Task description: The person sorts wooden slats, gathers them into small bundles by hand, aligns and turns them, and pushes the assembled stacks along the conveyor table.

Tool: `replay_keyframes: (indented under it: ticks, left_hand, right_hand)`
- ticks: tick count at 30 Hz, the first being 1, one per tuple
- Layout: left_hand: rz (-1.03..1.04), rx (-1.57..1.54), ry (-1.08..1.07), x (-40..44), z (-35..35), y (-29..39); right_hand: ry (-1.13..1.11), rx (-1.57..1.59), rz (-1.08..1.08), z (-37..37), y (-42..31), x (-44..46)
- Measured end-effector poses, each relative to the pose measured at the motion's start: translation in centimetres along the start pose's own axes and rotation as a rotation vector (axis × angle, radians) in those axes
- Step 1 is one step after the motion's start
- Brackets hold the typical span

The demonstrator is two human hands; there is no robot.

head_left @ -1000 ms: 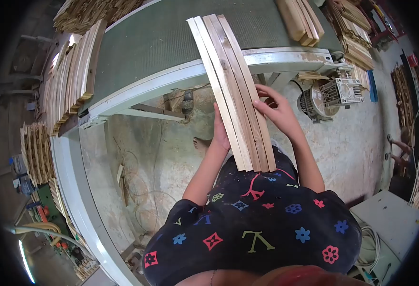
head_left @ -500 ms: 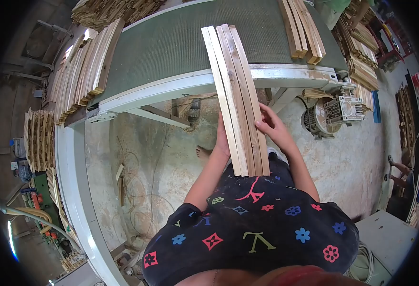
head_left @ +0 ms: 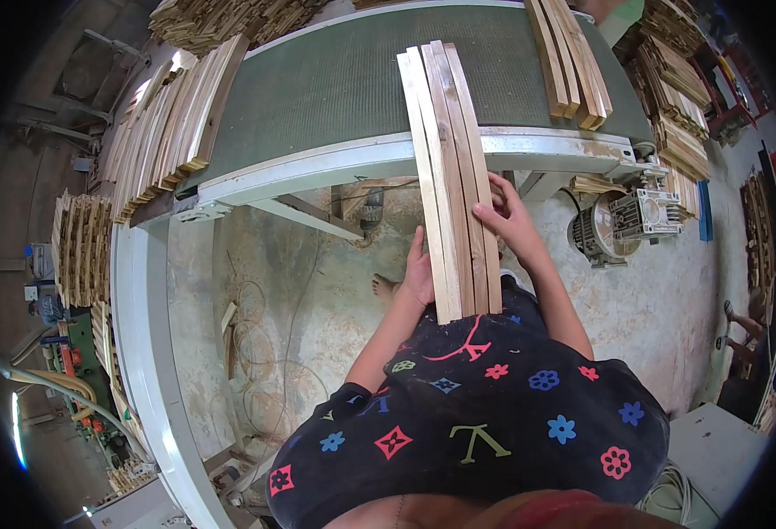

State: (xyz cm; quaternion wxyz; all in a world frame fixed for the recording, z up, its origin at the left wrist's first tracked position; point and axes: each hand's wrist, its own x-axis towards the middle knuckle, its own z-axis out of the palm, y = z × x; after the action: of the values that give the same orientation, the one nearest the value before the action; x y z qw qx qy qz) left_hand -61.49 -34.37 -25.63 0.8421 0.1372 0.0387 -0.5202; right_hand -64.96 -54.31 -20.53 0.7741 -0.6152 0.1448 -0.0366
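A bundle of several long, slightly curved wooden slats (head_left: 460, 185) lies side by side in front of me. Its far end reaches over the green conveyor belt (head_left: 335, 97), and its near end meets my dark patterned shirt (head_left: 485, 397). My left hand (head_left: 418, 278) is at the bundle's left side, thumb up and apart from the wood, other fingers hidden beneath. On the right side, my right hand (head_left: 510, 220) grips the slats, thumb on top at the edge. The leftmost slat's near end sticks out slightly past the others.
More slats (head_left: 181, 123) stand in a row at the belt's left end, and a smaller group (head_left: 571, 66) lies on its right. The belt's white frame (head_left: 317, 176) crosses ahead. A motor (head_left: 604, 229) sits below right. Stacked wood (head_left: 675, 115) and another person's legs (head_left: 745, 331) are farther right.
The view has shifted slightly, so everything sits a little to the right. My left thumb has come away from the slats, and the near ends are less even.
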Motion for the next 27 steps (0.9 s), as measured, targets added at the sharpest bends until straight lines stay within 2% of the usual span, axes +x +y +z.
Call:
replay_keyframes:
  ticks: [2, 5, 7, 8, 10, 13, 14, 16, 17, 21, 24, 25, 27]
  left_hand:
    - [0.021, 0.004, 0.015, 0.0, -0.1, -0.1]
    - [0.114, 0.048, 0.073, 0.5, 1.0, -0.4]
    - [0.155, 0.084, 0.055, 1.3, 3.9, 0.6]
    - [0.253, 0.158, 0.059, 1.7, 6.3, 1.0]
    - [0.094, 0.159, -0.406, 2.3, 9.3, 2.5]
    - [0.130, 0.042, -0.088, 2.4, 11.7, 3.2]
    - [0.131, 0.061, -0.161, 2.8, 12.3, 3.4]
    - [0.127, 0.056, -0.143, 2.8, 13.3, 3.2]
    - [0.135, 0.090, -0.138, 2.7, 14.0, 2.9]
    - [0.158, 0.120, -0.194, 3.1, 15.2, 1.5]
    - [0.203, 0.001, -0.158, 4.4, 10.9, -0.3]
    - [0.242, -0.026, -0.094, 4.2, 10.6, -0.9]
    - [0.188, -0.044, -0.121, 4.1, 8.3, -1.7]
  right_hand:
    - [0.014, -0.012, -0.001, 0.6, -0.8, 0.0]
    - [0.177, -0.298, -0.315, 1.1, -0.6, 0.5]
    - [0.048, -0.622, -0.495, 0.5, -4.6, -0.7]
    - [-0.022, -0.782, -0.583, 0.3, -7.4, -1.8]
    - [-0.246, -0.741, -0.496, 0.6, -13.0, -4.7]
    - [-0.271, -1.072, -0.750, 1.7, -17.5, -7.9]
    - [-0.245, -1.177, -0.817, 2.1, -17.8, -8.5]
    - [-0.105, -1.368, -0.879, 2.8, -16.9, -8.9]
    - [-0.048, -1.372, -0.907, 2.5, -15.9, -8.6]
    - [0.111, -1.472, -1.298, 1.6, -15.4, -10.6]
    - [0.153, -1.083, -1.372, 0.9, -15.8, -11.3]
    - [0.053, -1.157, -1.341, 0.4, -15.2, -10.3]
    - [-0.135, -1.303, -1.269, -0.5, -14.1, -7.8]
